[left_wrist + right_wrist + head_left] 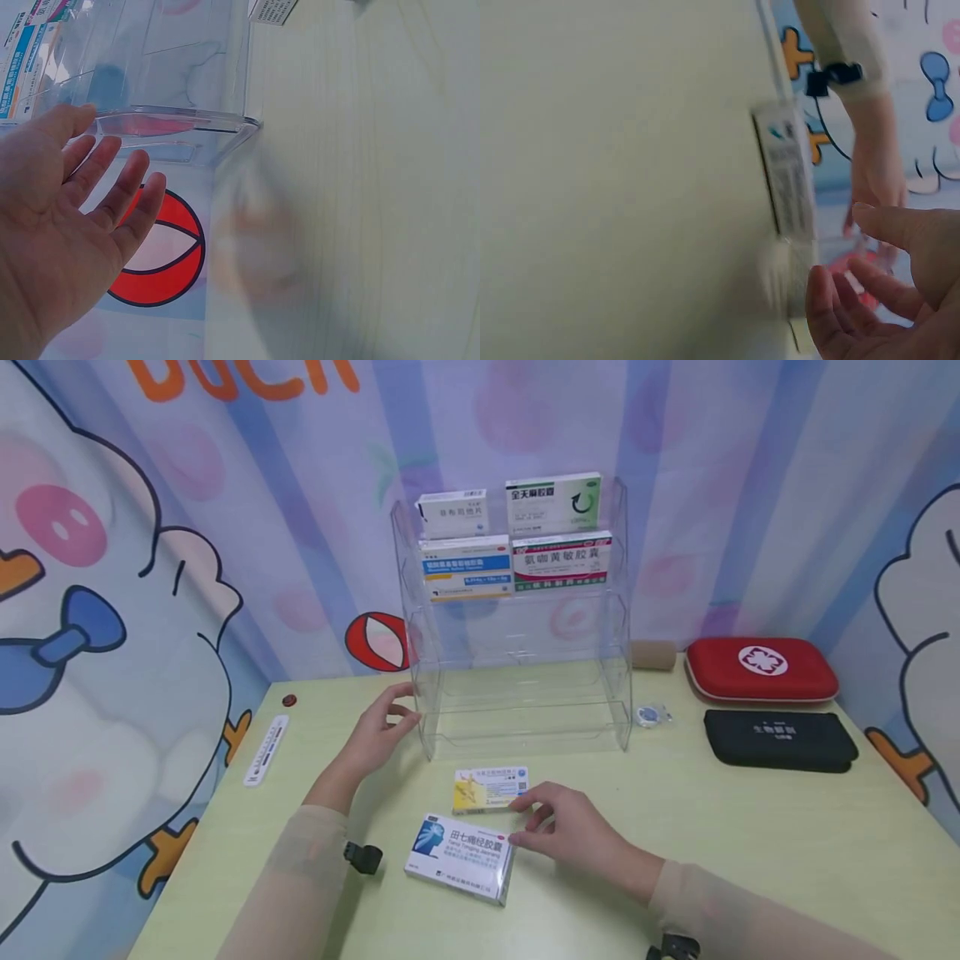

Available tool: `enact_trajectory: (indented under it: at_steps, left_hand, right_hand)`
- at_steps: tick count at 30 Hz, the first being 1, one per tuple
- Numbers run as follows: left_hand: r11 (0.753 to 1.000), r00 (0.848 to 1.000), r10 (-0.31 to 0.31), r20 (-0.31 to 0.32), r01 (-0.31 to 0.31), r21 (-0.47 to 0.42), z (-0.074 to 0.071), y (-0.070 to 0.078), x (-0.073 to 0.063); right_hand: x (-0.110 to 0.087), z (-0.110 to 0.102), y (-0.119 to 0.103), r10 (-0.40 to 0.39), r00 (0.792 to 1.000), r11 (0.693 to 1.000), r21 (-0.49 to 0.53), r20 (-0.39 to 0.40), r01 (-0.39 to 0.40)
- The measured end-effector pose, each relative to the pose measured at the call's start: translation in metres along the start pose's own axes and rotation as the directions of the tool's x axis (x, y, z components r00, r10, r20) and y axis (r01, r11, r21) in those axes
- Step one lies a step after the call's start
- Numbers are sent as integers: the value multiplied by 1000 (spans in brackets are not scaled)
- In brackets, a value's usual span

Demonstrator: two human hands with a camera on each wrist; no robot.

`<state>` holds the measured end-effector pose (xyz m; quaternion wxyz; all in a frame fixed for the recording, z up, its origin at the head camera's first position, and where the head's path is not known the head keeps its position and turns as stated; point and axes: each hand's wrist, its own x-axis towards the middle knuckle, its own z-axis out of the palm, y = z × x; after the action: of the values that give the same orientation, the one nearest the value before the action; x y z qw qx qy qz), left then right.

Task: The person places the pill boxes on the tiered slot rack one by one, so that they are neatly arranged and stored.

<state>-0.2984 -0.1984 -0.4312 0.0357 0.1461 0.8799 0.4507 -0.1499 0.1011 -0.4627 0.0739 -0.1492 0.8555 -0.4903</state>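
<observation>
The right hand is held low over the table, thumb and fingers bent and parted, nothing gripped. The yellow-and-white box is located at its fingertips, the blue-and-white box at its thumb; contact cannot be confirmed. The left hand, loosely spread and empty, is positioned at the clear rack.

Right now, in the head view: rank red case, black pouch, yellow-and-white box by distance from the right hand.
1. Yellow-and-white box: just left of the right hand, by its fingertips.
2. Black pouch: well off to the hand's right, farther back.
3. Red case: same side, behind the pouch.
</observation>
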Motion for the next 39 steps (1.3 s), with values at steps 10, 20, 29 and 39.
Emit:
enact_trajectory:
  at_steps: [10,20,29,39]
  left_hand:
    - [1000,1000,-6,-8,6,6,-1,1,1]
    - [1000,1000,7,-7,-7,4,-1,-1,2]
    - [1000,1000,-3,-6,3,5,0,-1,3]
    - [1000,1000,1,0,-1,9,1,-1,2]
  right_hand:
    - [-8,25,-1,22,1000,990,-137,-10,-24]
    - [-15,33,-5,33,999,987,-156,11,-31]
    - [-19,33,-9,38,999,981,-191,11,-35]
    - [-24,35,-17,55,998,981,-187,40,-46]
